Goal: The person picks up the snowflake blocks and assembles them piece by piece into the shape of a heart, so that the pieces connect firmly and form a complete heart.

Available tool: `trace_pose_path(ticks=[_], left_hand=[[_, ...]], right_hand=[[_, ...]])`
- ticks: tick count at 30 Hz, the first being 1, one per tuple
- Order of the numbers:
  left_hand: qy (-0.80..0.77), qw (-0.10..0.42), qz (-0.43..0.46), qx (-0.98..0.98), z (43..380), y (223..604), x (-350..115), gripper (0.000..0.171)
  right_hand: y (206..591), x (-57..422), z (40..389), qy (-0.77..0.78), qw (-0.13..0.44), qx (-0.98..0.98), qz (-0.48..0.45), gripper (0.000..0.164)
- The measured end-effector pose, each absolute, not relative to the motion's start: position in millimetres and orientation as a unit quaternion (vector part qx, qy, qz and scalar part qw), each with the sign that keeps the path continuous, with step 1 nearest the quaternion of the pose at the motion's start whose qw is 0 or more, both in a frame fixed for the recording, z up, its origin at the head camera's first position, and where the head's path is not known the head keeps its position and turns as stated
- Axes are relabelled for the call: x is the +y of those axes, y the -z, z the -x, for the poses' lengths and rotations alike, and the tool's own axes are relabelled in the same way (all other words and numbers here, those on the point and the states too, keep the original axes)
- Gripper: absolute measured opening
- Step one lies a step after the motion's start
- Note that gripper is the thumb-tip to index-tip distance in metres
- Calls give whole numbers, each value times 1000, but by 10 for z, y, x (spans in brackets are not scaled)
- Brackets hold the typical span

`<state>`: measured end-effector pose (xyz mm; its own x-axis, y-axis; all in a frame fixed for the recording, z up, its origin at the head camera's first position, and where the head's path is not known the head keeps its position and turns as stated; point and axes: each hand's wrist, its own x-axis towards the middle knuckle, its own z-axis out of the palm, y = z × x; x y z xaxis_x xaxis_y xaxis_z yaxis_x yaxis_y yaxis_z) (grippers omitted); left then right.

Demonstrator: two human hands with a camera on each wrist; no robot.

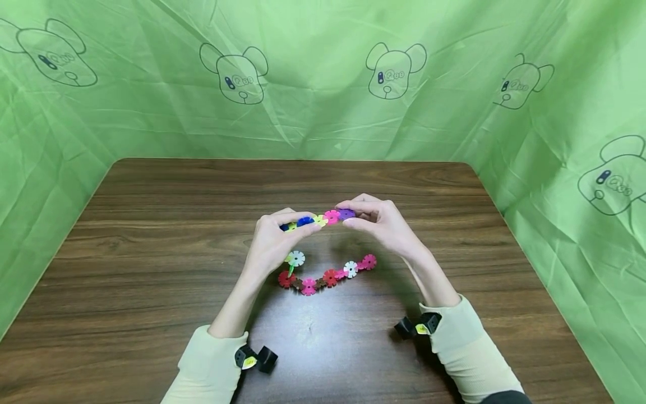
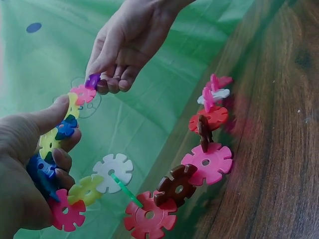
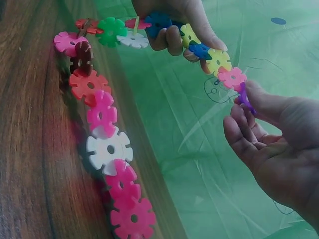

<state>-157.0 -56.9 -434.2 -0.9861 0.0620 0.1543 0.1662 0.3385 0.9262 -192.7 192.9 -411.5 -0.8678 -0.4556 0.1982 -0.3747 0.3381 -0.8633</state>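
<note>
A chain of interlocking snowflake discs (image 1: 308, 287) runs from the table up into both hands. My left hand (image 1: 270, 238) grips its raised stretch of blue and yellow discs, thumb on one side and curled fingers behind. Between thumb and fingertips, my right hand (image 1: 388, 224) pinches the purple disc (image 3: 245, 99) at the chain's upper end, joined to a pink disc (image 3: 232, 77). Below the left hand, a white disc (image 2: 113, 173) and a green disc (image 3: 111, 32) lead down to a red disc (image 2: 150, 215). The lower end finishes in a pink disc (image 3: 133, 218).
The brown wooden table (image 1: 176, 224) extends around the chain on all sides. A green curtain (image 1: 313, 78) with printed bear faces hangs behind the table and along its sides. Small black cameras (image 1: 266, 359) are strapped at both wrists, over pale sleeves (image 1: 212, 359).
</note>
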Motion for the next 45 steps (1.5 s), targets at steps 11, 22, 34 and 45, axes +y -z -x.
trace_pose_path(ticks=[11,22,34,45], left_hand=[[558,45,73,-825,1564,4345,-574,25],[558,44,63,-826,1568,4337,-581,25],[573,10,31,-819,1586,4329,-578,34],[575,4,11,-818,1604,4347,-630,36]], right_hand=[[4126,1902,1915,511,39,821,251,27],[4166,1854,1935,504,36,826,250,27],[4212,1948,1959,501,65,828,245,50],[4367,2263,2015,432,146,850,263,45]])
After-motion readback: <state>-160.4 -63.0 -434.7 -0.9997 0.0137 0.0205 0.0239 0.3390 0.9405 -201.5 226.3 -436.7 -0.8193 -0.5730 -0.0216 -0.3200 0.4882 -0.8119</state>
